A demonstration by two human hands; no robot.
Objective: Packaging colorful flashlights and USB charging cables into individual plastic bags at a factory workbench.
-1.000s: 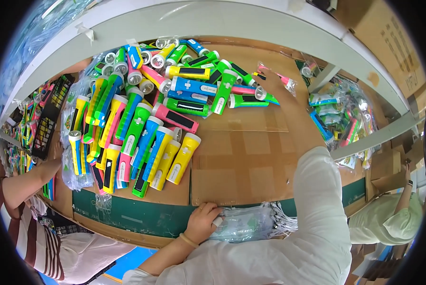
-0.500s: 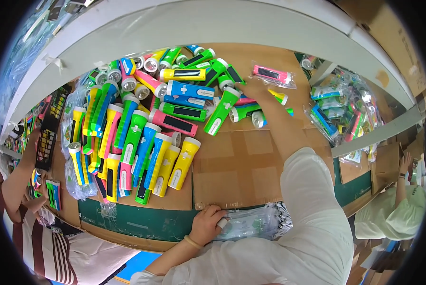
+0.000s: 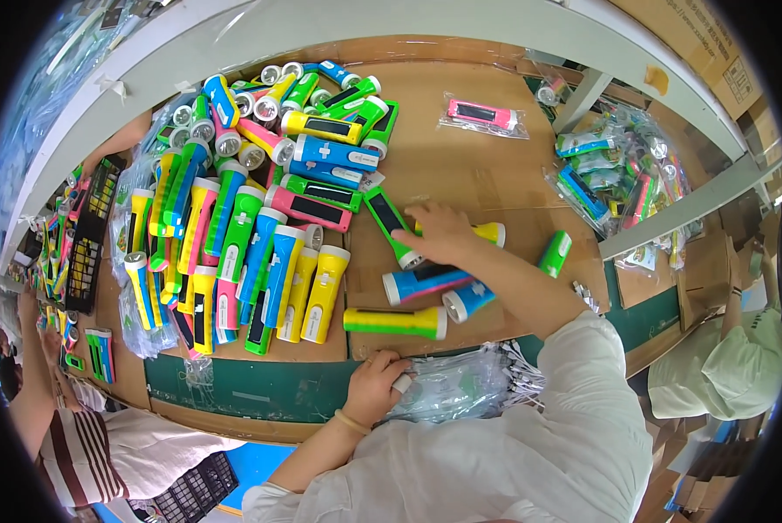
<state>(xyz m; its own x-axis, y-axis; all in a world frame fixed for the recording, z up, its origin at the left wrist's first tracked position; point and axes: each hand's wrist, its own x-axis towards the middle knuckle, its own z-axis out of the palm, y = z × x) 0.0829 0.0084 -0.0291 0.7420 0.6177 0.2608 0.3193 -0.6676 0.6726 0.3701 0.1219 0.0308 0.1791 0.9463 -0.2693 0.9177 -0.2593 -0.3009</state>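
My right hand is spread over several loose flashlights in the middle of the cardboard. Its fingertips touch or nearly touch a green flashlight with a dark panel. Below its forearm lie a blue-and-pink flashlight, a blue one and, nearer me, a yellow-and-green one. At the near edge my left hand has its fingers curled in at the left end of a stack of clear plastic bags. A small whitish piece shows by its thumb; I cannot tell what it is.
A big pile of colourful flashlights covers the left side. One bagged pink flashlight lies far off; more bagged ones are heaped right, behind a white frame bar. A black crate stands left. Other people work at both sides.
My right hand has come nearer from the back of the table. Several flashlights have moved off the pile toward me and spread out. My left hand stays by the bags.
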